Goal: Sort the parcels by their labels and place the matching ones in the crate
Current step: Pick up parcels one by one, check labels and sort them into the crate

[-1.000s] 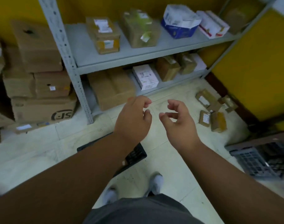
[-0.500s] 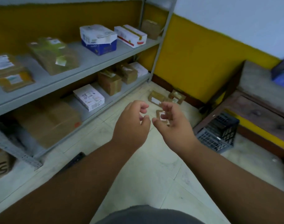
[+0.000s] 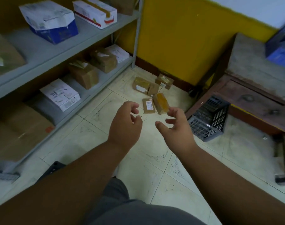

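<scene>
Several small brown parcels lie on the tiled floor near the yellow wall: a flat one with a white label (image 3: 148, 105), one wrapped in yellow tape (image 3: 161, 103), and a cluster behind them (image 3: 141, 83). A dark plastic crate (image 3: 209, 118) lies tipped on its side at the right, by a wooden bench. My left hand (image 3: 125, 125) and my right hand (image 3: 177, 127) hover side by side above the floor, short of the parcels. Both hold nothing, their fingers loosely curled.
A grey metal shelf rack (image 3: 96, 34) fills the left, carrying white, blue and brown boxes. A worn wooden bench (image 3: 255, 82) stands at the right with a blue box (image 3: 281, 52) on top. A second dark crate's corner (image 3: 55, 167) shows by my left forearm.
The view has swung right and closer toward the floor parcels and the tipped crate. My hands have drifted slightly apart and stay empty.
</scene>
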{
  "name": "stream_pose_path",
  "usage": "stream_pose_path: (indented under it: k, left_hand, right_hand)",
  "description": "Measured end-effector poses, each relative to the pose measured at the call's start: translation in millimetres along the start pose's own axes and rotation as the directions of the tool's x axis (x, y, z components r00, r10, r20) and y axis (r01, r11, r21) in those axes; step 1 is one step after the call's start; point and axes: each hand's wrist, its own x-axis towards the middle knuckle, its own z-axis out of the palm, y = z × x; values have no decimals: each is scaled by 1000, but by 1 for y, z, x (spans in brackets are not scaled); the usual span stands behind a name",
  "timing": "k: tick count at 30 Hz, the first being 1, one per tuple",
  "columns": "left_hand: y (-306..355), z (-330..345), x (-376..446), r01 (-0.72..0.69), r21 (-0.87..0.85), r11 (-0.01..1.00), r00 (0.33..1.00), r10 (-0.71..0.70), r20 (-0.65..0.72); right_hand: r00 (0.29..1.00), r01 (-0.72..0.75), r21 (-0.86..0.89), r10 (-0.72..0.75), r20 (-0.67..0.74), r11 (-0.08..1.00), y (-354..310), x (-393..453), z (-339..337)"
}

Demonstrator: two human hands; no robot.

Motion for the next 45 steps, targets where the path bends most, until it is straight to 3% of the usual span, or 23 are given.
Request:
stream_pose_path:
  k: [6,15,20,25,29,33,38,45]
  left_hand:
    - [-42,31,114,113,38,993,975,-118,188]
    - [-23,59,299,54,156,986,914,-112,391]
    - [-22,110,350,146,109,983,891,-178,417]
    - [-27,166,398,235,138,962,847,-272,457]
    - [-25,211,460,422,61,905,830,-413,375]
    - [-31,279,530,574,-81,815,800,-538,264]
    - [-97,373,608,686,-112,719,723,-657,213]
    - [-274,476,641,807,-54,588,583,-780,225]
  right_hand:
    - [1000,-4,-22,4,-1,1000,-24,108,30]
    - [994,-101,-61,99,-43,993,-31,237,22]
    - [989,-142,-16,141,-53,990,-15,305,18]
    - [977,-202,-34,204,65,979,14,392,12]
    - [982,-133,-99,144,125,986,43,488,13]
    - [965,-227,16,223,138,974,79,600,22]
    - [912,-392,131,366,186,911,158,719,69]
    - [892,-393,-44,393,224,918,322,788,182]
